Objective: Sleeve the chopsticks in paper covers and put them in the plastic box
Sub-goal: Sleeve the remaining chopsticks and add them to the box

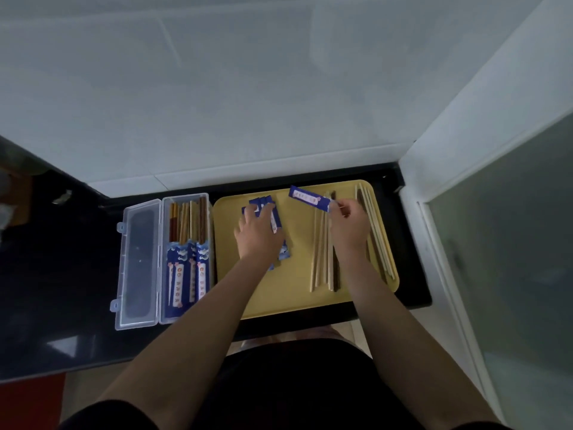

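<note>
On a yellow tray [294, 293] lies a pile of blue paper covers [276, 221]; my left hand [259, 234] rests flat on it with fingers spread. My right hand [348, 226] pinches the right end of one blue paper cover [308, 198], held above the tray and pointing left. Loose chopsticks [322, 265] lie under my right hand, with more chopsticks [376, 231] along the tray's right side. Left of the tray stands the open clear plastic box [186, 318], holding several sleeved chopsticks [189, 259].
The box's lid [138, 262] lies flat to its left on the black counter [62, 290]. A white wall rises behind the tray and a white frame with a glass panel [508, 274] stands to the right. The counter's front edge is near my body.
</note>
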The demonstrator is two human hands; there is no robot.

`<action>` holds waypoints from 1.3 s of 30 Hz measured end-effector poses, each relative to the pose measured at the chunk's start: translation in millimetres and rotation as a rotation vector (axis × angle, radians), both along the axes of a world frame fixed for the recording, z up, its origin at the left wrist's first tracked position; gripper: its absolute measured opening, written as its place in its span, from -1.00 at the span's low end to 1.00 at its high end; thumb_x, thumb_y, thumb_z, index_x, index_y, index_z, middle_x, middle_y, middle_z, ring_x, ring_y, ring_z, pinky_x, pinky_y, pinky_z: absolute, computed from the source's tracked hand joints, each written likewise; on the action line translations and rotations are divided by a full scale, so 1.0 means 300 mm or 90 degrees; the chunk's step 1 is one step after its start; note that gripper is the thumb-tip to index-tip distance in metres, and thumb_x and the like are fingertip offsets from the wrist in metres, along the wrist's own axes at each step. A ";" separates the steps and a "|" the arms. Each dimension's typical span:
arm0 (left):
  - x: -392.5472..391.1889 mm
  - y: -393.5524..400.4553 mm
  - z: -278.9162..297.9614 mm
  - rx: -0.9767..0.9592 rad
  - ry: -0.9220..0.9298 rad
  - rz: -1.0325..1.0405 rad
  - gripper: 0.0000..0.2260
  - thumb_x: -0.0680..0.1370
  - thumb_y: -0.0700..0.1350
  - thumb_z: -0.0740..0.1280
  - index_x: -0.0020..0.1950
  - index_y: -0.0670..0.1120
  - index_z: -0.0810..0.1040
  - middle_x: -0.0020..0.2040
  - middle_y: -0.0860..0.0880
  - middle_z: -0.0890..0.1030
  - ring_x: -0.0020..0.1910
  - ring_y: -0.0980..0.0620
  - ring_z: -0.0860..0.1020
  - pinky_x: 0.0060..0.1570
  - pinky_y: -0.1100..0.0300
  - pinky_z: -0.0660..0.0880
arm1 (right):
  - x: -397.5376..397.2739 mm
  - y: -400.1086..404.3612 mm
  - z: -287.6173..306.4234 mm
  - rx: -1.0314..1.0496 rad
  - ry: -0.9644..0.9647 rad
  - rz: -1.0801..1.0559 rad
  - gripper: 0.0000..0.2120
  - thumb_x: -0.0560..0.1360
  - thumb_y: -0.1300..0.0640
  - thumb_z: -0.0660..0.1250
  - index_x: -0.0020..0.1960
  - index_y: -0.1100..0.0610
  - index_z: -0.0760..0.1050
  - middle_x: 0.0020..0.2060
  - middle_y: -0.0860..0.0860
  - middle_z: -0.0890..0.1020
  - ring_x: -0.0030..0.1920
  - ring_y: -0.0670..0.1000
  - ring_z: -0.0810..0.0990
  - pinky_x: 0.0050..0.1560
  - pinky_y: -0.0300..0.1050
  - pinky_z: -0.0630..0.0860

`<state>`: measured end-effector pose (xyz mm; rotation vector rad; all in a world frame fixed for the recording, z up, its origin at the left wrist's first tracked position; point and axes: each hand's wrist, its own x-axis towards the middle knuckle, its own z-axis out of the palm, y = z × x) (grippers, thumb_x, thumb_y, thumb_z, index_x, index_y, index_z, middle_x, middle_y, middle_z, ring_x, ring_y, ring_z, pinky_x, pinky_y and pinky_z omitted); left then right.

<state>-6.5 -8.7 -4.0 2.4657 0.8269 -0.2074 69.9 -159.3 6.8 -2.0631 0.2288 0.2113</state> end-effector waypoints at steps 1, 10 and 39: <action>0.018 -0.010 0.013 0.030 -0.032 -0.043 -0.46 0.56 0.00 0.34 0.52 0.08 0.27 0.51 -0.08 0.24 0.47 -0.13 0.24 0.39 -0.10 0.25 | 0.013 -0.010 0.019 0.028 0.020 0.001 -0.89 0.62 0.01 0.33 0.04 0.05 0.54 -0.09 -0.05 0.64 -0.09 -0.09 0.64 -0.19 -0.20 0.58; 0.073 -0.092 0.064 -0.003 0.008 -0.180 -0.81 0.59 0.11 0.31 0.02 0.00 0.53 -0.16 0.04 0.59 -0.22 0.06 0.55 -0.32 0.22 0.41 | 0.020 -0.068 0.039 0.109 0.188 0.157 -0.84 0.63 0.12 0.29 0.01 0.15 0.63 -0.27 0.08 0.65 -0.42 -0.07 0.53 -0.42 -0.26 0.46; -0.049 -0.054 0.040 -0.769 0.056 0.333 -0.74 0.63 -0.04 0.21 0.04 -0.15 0.63 -0.26 -0.14 0.60 -0.39 -0.03 0.52 -0.28 0.13 0.49 | -0.032 -0.057 0.055 -0.040 0.093 0.292 -0.73 0.64 0.19 0.25 0.31 0.00 0.49 -0.02 -0.01 0.61 -0.19 -0.10 0.63 -0.27 -0.27 0.54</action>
